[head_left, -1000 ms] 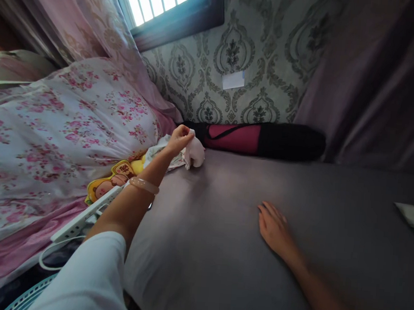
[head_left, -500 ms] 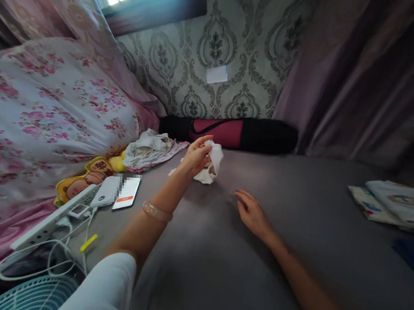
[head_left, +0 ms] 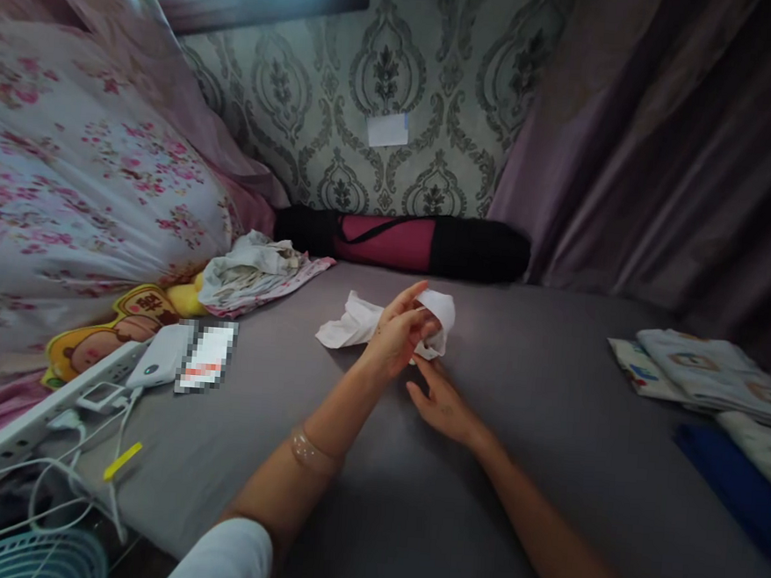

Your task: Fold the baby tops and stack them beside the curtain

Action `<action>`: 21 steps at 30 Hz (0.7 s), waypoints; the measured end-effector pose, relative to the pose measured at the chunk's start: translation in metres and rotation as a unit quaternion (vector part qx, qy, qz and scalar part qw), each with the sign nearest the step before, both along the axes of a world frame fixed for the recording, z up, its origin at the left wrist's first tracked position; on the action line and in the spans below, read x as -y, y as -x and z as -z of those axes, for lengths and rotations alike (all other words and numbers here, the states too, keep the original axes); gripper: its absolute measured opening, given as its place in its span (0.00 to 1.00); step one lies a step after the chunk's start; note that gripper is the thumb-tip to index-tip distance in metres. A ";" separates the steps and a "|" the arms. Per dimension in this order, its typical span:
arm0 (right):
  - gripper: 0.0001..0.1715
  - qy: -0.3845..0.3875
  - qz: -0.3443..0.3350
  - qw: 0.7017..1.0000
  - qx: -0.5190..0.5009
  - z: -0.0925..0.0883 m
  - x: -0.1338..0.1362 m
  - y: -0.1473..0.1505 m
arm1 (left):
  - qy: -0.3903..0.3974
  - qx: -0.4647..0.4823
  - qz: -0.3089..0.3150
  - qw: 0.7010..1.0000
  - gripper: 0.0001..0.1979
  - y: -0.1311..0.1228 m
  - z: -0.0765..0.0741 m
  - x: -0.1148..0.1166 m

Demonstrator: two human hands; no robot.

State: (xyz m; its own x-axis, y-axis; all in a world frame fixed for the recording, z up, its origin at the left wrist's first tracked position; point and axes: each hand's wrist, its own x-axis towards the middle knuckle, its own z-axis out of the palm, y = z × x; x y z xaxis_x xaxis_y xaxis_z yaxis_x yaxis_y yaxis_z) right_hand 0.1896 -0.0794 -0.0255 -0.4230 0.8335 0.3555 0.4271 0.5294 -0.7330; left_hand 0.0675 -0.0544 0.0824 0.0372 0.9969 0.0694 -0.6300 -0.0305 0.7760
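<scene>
A small white cloth lies partly spread on the grey bed sheet, with one end lifted and curled over. My left hand pinches that lifted end between thumb and fingers, and a translucent bangle circles its wrist. Part of the cloth is hidden behind this hand. Just below and to the right, my right hand rests low over the sheet, fingers stretched forward and apart. Its fingertips reach the cloth's lower edge; whether they press on it I cannot tell.
Crumpled cloths lie at back left beside a floral bundle. A power strip, a white power bank and a phone are at left. Folded cloths and a blue one sit at right; a long bag lines the wall.
My left hand has moved right and lower with the cloth, which now spreads out to the left of it. My right hand has come up to the cloth. The camera view has shifted.
</scene>
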 end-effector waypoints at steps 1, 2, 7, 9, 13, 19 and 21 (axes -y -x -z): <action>0.32 0.006 0.012 1.000 -0.007 0.000 -0.001 0.000 | 0.003 0.003 -0.008 1.000 0.25 0.000 0.003 0.000; 0.30 0.009 0.027 0.999 -0.018 0.000 -0.003 -0.001 | 0.007 0.004 -0.017 1.000 0.25 0.002 0.006 -0.002; 0.19 0.010 0.120 0.986 -0.119 -0.003 -0.014 -0.005 | 0.039 -0.024 -0.082 0.996 0.24 0.019 0.024 -0.012; 0.17 0.018 0.134 0.978 -0.161 -0.006 -0.017 -0.008 | 0.053 -0.051 -0.089 0.993 0.22 0.026 0.028 -0.015; 0.16 0.052 0.149 0.967 -0.200 -0.019 -0.015 -0.012 | 0.068 -0.125 -0.074 0.987 0.15 0.039 0.031 -0.015; 0.17 0.083 0.145 0.959 -0.230 -0.038 -0.011 -0.017 | 0.086 -0.271 -0.093 0.954 0.10 0.049 0.036 -0.019; 0.18 0.096 0.143 0.955 -0.239 -0.037 -0.013 -0.020 | 0.113 -0.279 -0.073 0.951 0.08 0.048 0.041 -0.021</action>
